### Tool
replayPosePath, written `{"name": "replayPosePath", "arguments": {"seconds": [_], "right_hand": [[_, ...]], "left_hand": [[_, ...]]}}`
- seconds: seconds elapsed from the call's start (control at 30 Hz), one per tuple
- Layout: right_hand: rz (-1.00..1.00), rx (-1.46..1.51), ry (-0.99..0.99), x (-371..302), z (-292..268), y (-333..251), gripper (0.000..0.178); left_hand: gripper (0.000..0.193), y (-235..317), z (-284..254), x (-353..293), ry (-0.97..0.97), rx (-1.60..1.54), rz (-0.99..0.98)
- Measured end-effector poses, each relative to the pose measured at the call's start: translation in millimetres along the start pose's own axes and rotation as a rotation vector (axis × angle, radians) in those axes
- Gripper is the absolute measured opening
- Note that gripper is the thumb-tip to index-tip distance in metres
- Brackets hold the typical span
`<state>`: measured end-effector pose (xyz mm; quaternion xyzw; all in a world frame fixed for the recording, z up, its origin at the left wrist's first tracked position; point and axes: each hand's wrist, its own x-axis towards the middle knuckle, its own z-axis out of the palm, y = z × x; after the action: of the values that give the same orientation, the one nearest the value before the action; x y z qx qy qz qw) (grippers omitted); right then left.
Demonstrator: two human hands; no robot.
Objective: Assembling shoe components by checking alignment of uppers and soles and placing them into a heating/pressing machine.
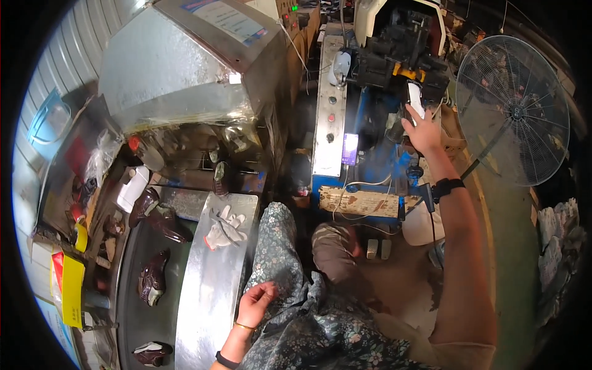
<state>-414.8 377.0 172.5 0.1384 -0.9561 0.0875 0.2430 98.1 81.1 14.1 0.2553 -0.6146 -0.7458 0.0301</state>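
My right hand (423,131) reaches forward to a dark machine (394,65) with a yellow-orange part. Its fingers lie around the near end of a long white sole-shaped piece (415,97), whose far end sits at the machine's front; the underside of the grip is hidden. My left hand (258,303) rests by my lap with the fingers curled together, and nothing shows in it. Near it, a pair of white work gloves (226,228) lies on a shiny metal ledge (203,302). Dark maroon shoes (152,277) lie on a green-black belt left of the ledge.
A control panel (331,117) with buttons stands left of the machine, a lit phone (349,149) beside it. A large wire-caged fan (515,111) stands at right. A metal hood (179,68) covers the back left. Two pedals (378,249) sit on the floor. A yellow box (73,290) stands far left.
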Motion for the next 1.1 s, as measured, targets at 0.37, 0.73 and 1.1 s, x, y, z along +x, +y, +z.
{"name": "replayPosePath", "arguments": {"seconds": [0.37,0.73,1.1], "right_hand": [[-0.026,0.309,-0.087,3.6,-23.1,-43.2,0.046],[-0.114,0.141,-0.162,143.6,72.2,59.7,0.053],[-0.23,-0.284,0.239,140.7,48.0,48.3,0.046]], "left_hand": [[0.02,-49.1,-104.5,35.9,0.352,0.083,0.202],[0.077,5.6,-255.2,162.2,1.322,0.394,-0.252],[0.05,14.0,-316.3,176.0,1.089,-0.138,-0.112]]}}
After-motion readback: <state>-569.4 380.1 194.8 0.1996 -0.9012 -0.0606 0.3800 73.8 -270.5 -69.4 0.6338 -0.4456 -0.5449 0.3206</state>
